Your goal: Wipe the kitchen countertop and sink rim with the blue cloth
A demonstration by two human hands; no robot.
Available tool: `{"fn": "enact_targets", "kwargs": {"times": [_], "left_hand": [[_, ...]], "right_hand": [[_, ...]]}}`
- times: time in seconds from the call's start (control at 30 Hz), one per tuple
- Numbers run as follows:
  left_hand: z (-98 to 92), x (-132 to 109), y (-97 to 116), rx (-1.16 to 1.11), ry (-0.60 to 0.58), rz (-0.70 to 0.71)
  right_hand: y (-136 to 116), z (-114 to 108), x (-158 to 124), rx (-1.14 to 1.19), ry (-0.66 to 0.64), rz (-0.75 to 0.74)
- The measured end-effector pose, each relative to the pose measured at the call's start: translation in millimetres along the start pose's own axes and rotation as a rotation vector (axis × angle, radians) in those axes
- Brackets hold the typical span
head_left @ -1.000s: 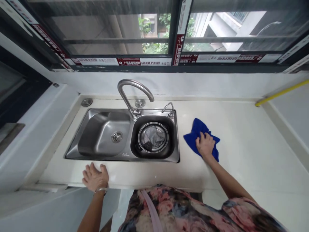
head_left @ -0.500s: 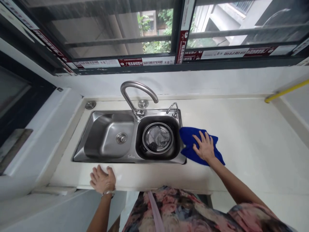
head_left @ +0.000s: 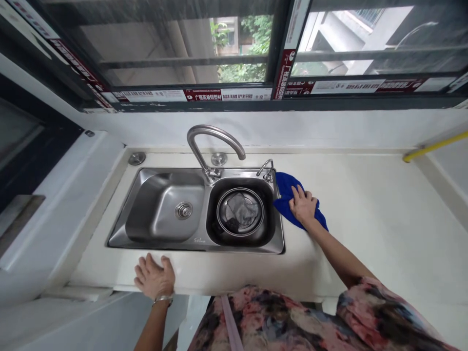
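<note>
My right hand [head_left: 302, 206] lies flat, fingers spread, pressing a blue cloth [head_left: 284, 189] onto the pale countertop [head_left: 365, 209] just right of the steel double sink [head_left: 164, 243], near its back right corner. The cloth touches the sink's right rim beside a small tap [head_left: 266, 169]. My left hand [head_left: 155, 278] rests palm down with fingers apart on the counter's front edge, in front of the left basin. It holds nothing.
A tall curved faucet [head_left: 212, 141] rises behind the basins. The right basin holds a round metal strainer basket [head_left: 240, 211] with a grey rag. A window runs along the back wall. A yellow pipe [head_left: 435, 145] crosses the far right corner.
My right hand slid the blue cloth left across the counter to the sink's rim, then back toward the small tap. My left hand stayed on the front edge.
</note>
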State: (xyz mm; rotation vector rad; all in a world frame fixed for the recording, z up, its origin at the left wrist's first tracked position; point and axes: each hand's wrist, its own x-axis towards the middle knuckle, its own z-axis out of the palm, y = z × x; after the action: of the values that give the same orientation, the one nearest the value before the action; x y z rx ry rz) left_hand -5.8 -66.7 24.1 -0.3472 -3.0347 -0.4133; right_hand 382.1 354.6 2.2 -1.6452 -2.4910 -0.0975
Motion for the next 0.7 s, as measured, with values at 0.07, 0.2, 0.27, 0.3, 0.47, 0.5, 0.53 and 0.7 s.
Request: {"fn": "enact_targets", "kwargs": {"times": [0.07,0.2,0.27,0.3,0.47,0.5,0.53,0.7], "left_hand": [[-1.0,-0.1,1.2,0.002,-0.017,-0.007],[-3.1,0.7,2.7,0.015,-0.031,-0.02],[-3.2,1.0,2.3,0.02,-0.03,-0.019],[-3.0,1.1,1.8,0.019,-0.032,-0.019],[-0.9,1.1,-1.7,0.009,-0.027,-0.014],[-0.7,1.1,-2.0,0.011,-0.024,-0.011],[-0.6,1.1,-2.1,0.014,-0.023,-0.011],[-0.9,1.2,-2.5,0.007,-0.047,-0.021]], "right_hand": [[-3.0,1.5,14.3,0.005,-0.01,-0.025],[-18.5,5.0,64.6,0.047,-0.02,-0.048],[-27.5,5.5,92.4,0.068,-0.049,-0.091],[-31.3,5.3,105.0,0.077,-0.07,-0.132],[-36.8,4.3,141.0,0.079,-0.163,-0.339],[-35.6,4.7,142.2,0.07,-0.177,-0.363],[-34.2,5.2,141.6,0.062,-0.189,-0.381],[-35.2,2.4,123.8,0.028,-0.217,-0.35]]}}
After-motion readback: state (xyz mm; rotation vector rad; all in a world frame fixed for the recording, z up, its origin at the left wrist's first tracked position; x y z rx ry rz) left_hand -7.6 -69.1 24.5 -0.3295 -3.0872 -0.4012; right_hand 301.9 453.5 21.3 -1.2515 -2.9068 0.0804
